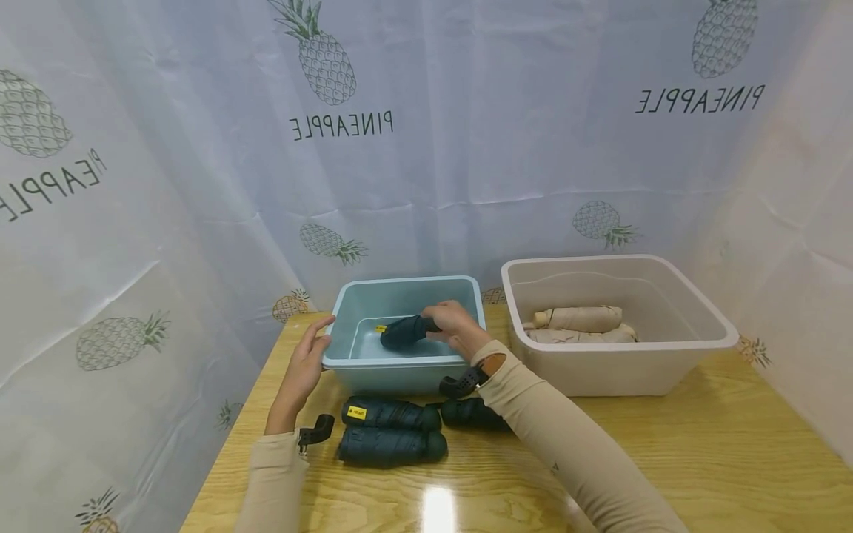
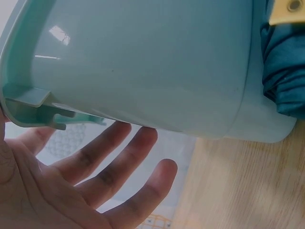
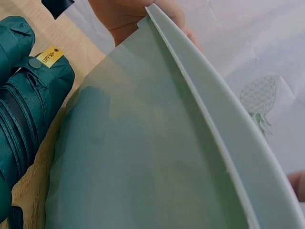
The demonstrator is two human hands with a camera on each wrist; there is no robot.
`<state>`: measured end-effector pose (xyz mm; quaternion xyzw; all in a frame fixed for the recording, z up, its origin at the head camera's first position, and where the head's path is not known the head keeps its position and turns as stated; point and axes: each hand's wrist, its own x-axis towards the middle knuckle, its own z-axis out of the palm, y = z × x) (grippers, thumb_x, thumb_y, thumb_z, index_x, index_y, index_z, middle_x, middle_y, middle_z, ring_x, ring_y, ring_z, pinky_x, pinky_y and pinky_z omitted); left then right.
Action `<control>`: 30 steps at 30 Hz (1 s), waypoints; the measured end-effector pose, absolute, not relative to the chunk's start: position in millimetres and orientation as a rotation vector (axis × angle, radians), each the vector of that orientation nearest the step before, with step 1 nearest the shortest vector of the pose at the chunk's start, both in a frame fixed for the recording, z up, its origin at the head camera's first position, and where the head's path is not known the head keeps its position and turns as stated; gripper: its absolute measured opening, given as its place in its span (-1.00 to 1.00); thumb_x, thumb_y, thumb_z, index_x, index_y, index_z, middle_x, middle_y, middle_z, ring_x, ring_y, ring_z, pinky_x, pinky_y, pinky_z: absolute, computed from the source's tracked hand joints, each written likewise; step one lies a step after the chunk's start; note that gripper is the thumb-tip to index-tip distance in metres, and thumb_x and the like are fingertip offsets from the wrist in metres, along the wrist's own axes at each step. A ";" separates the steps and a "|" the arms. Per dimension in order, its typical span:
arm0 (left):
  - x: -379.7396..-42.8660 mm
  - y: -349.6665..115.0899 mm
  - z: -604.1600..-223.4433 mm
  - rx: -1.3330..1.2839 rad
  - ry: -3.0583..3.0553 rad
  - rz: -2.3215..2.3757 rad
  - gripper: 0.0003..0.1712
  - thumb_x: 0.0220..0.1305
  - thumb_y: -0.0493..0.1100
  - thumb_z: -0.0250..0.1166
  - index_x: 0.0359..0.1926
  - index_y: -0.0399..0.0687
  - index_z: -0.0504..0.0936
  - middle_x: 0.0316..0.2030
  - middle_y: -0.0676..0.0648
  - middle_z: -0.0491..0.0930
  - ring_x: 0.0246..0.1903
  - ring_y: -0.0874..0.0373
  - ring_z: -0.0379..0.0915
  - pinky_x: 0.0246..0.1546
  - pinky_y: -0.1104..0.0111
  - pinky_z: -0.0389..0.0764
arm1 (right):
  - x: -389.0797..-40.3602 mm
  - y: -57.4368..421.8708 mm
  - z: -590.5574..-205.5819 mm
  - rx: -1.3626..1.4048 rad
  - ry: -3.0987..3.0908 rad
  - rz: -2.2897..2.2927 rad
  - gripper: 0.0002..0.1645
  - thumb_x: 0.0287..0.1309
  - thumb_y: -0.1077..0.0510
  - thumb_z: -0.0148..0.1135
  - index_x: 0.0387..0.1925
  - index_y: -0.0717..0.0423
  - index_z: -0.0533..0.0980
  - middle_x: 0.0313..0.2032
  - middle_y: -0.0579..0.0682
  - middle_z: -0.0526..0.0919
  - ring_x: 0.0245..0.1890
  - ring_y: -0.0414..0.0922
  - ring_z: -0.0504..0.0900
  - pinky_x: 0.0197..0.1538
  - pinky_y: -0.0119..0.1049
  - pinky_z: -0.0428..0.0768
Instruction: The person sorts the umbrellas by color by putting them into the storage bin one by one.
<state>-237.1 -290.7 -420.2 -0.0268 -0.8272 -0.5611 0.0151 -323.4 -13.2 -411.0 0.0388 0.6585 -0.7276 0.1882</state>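
A dark teal folded umbrella (image 1: 402,332) with a yellow tag lies tilted in the light blue bin (image 1: 400,364). My right hand (image 1: 455,323) grips it by its handle end, inside the bin; in the right wrist view the bin wall hides all but a bit of a finger (image 3: 298,185). At the bin's left rim, my left hand (image 1: 308,359) touches the side. The left wrist view shows its fingers (image 2: 112,176) spread and fairly straight, some tips against the outer wall. Two more teal umbrellas (image 1: 383,446) lie side by side before the bin.
Another teal umbrella (image 1: 474,414) lies partly under the right forearm. To the right stands a larger beige bin (image 1: 600,369) holding beige folded umbrellas (image 1: 583,319). A pineapple-print curtain (image 1: 453,170) hangs behind the wooden table (image 1: 373,503).
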 end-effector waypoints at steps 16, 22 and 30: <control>-240.0 -291.3 -423.1 -0.101 -2.550 -1.761 -0.43 0.67 -0.08 -0.16 0.59 0.01 0.15 0.40 -0.47 0.31 0.26 -0.40 0.39 -0.01 0.27 0.54 | -322.9 -10.9 -411.1 0.056 1.955 -1.972 -0.14 0.43 0.06 0.16 0.59 0.18 0.03 0.60 0.18 -0.01 0.60 0.20 -0.02 0.55 0.15 0.12; -239.5 -290.3 -422.7 -0.106 -2.564 -1.749 -0.43 0.67 -0.08 -0.16 0.59 0.01 0.15 0.41 -0.47 0.30 0.23 -0.39 0.40 0.02 0.17 0.55 | -322.7 -9.3 -408.7 -0.037 1.976 -2.148 -0.39 0.47 0.15 0.09 0.45 0.25 0.28 0.39 0.23 0.38 0.37 0.20 0.43 0.36 -0.01 0.49; -239.5 -293.4 -422.6 -0.121 -2.558 -1.749 -0.43 0.67 -0.09 -0.17 0.59 -0.01 0.14 0.40 -0.48 0.29 0.24 -0.41 0.40 0.06 0.10 0.57 | -291.6 8.4 -392.4 -0.502 2.108 -2.234 -0.84 0.46 0.24 0.10 -0.06 0.22 0.55 -0.28 0.03 0.67 -0.30 -0.12 0.71 -0.09 -0.22 0.71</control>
